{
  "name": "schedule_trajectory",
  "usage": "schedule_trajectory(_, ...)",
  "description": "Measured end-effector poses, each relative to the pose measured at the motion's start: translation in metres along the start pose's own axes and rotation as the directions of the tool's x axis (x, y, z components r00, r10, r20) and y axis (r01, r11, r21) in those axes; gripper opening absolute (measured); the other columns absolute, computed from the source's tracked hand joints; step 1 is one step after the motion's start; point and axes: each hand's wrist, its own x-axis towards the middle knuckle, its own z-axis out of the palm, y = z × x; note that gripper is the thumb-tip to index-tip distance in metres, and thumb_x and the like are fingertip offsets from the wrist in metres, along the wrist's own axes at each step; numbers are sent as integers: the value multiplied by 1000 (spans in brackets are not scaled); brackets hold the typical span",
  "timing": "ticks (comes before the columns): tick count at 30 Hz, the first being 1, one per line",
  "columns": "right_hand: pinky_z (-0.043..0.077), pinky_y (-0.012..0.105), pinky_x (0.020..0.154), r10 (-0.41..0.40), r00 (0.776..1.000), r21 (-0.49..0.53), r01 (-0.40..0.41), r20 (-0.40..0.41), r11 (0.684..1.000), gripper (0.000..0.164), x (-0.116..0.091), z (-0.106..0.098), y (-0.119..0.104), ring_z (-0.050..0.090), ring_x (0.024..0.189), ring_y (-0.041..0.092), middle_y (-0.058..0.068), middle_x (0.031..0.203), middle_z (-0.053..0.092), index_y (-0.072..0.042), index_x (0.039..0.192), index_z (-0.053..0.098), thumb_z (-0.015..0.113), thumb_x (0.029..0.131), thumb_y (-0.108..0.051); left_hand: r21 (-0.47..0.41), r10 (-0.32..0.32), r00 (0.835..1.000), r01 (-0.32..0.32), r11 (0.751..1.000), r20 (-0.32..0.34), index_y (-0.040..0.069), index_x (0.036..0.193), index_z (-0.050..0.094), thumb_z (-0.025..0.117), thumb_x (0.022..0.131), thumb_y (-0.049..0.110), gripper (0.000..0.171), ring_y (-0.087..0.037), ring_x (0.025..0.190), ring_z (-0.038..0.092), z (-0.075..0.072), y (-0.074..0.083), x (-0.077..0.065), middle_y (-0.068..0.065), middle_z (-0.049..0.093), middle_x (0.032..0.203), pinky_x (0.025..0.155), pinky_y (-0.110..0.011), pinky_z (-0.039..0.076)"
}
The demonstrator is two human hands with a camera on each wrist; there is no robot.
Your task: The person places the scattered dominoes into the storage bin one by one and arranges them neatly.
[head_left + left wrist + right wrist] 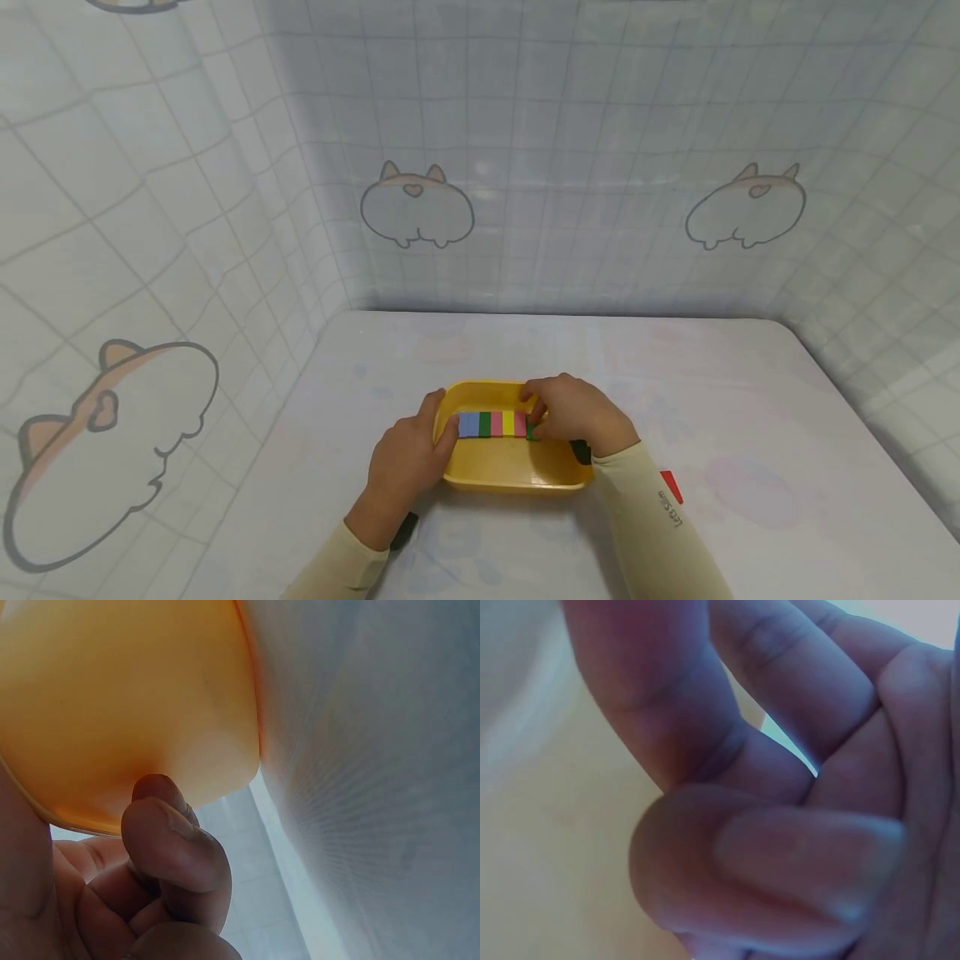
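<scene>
A yellow tray (510,477) sits on the table, holding a row of coloured blocks: light blue (468,425), green (485,424), pink (497,424), yellow (508,424) and pink again. My left hand (408,450) grips the tray's left side, thumb over the rim. Its curled fingers (176,851) press the outer wall in the left wrist view. Over the tray's right part, my right hand (573,410) pinches a green block (530,431) at the row's right end; fingers partly cover it. In the right wrist view its thumb (765,862) and bent fingers hide the block.
A red piece (672,487) lies on the table beside the right forearm, which partly covers it. The white table (750,400) extends around the tray. Behind it and at both sides hangs a checked sheet (585,167) with cartoon animals.
</scene>
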Motion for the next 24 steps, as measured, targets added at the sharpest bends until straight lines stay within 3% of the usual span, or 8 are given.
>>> schedule_trajectory(12, 53, 39, 87, 5, 1000, 14, -5, 4, 1000, 47, 2, -1, 3, 62, 94, 12, -12, 100, 74, -20, 128, 71, 89, 84, -20, 16, -28, 999, 28, 999, 19, 14, 151, 50, 55, 107, 47, 55, -17, 53, 49, 3, 3, 3, -1, 56, 65, 51, -36, 46)
schedule_trajectory(24, 51, 40, 91, -97, 995, 70, 98, -19, 993, 48, 0, -7, 6, 64, 106, 17, -13, 99, 76, -15, 133, 70, 82, 88, -23, 15, -8, 1000, 8, 1000, -9, 14, 150, 51, 56, 107, 45, 53, -17, 50, 48, 3, 4, 2, 1, 52, 61, 49, -35, 45)
